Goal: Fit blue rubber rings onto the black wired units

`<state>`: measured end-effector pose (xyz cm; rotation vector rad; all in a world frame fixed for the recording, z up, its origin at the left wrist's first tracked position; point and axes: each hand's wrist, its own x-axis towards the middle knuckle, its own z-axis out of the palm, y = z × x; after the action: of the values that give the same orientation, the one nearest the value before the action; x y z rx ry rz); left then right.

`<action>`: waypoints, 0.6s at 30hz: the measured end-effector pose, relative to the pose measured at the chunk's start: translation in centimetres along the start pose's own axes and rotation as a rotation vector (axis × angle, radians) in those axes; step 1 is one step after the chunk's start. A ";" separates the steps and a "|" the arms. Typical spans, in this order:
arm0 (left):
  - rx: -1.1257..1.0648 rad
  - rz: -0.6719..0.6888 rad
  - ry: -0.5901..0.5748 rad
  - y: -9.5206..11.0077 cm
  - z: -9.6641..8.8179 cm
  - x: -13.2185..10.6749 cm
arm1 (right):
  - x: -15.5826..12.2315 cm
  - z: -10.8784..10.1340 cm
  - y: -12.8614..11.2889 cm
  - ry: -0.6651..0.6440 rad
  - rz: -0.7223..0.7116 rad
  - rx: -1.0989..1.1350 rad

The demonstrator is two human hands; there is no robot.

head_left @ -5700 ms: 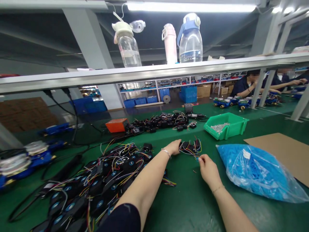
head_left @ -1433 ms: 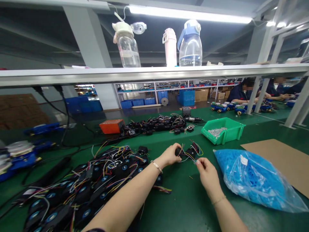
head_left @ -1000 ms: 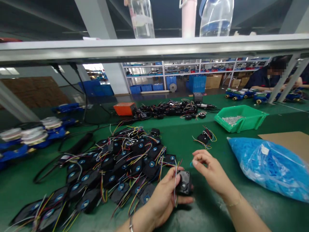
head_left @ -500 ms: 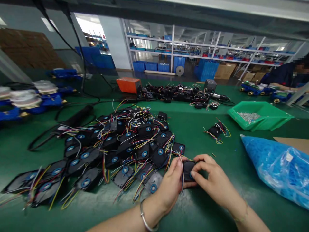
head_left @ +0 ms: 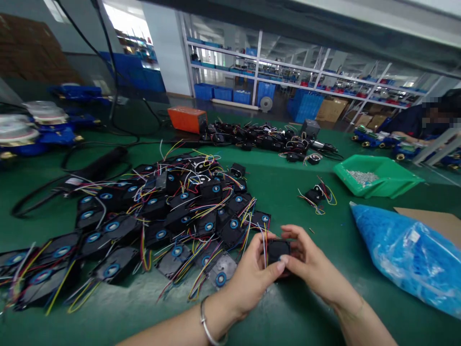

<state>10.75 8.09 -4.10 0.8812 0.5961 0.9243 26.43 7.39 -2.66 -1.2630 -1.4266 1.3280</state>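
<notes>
Before you, your left hand (head_left: pixel 250 270) and right hand (head_left: pixel 310 263) grip a box (head_left: pixel 278 249), ringed boxes (head_left: pixel 209 192) seemingly done, the far heap (head_left: pixel 259 138) (probably) pending.

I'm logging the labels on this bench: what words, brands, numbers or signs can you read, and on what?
No text can be read here.
White label on the bag of blue pieces: too blurred to read.
White patch on the black tool: too small to read.
Black part held by left hand and right hand: no lettering visible.
</notes>
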 end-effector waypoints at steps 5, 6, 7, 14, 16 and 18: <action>0.065 0.044 -0.019 0.3 -0.1 0.4 | 0.4 0.3 -0.6 -0.129 -0.018 0.256; 0.075 0.046 -0.024 0.4 -0.1 0.4 | 0.5 0.3 -0.7 -0.134 -0.029 0.268; 0.085 0.045 -0.026 0.4 -0.2 0.5 | 0.5 0.3 -0.8 -0.137 -0.039 0.283; 0.147 0.019 0.030 0.3 -1.0 0.4 | 1.9 -0.3 -0.2 0.111 -0.149 -0.058; 0.217 0.021 0.037 0.4 -0.9 0.4 | 2.1 -2.2 -0.4 0.413 -0.194 -0.336; 0.350 0.065 0.088 1.2 -0.6 0.3 | 1.4 -5.5 -0.8 0.737 -0.203 -0.483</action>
<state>9.90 8.94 -3.45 1.1822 0.8247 0.9352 31.44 9.87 -1.26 -1.6317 -1.3007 0.3001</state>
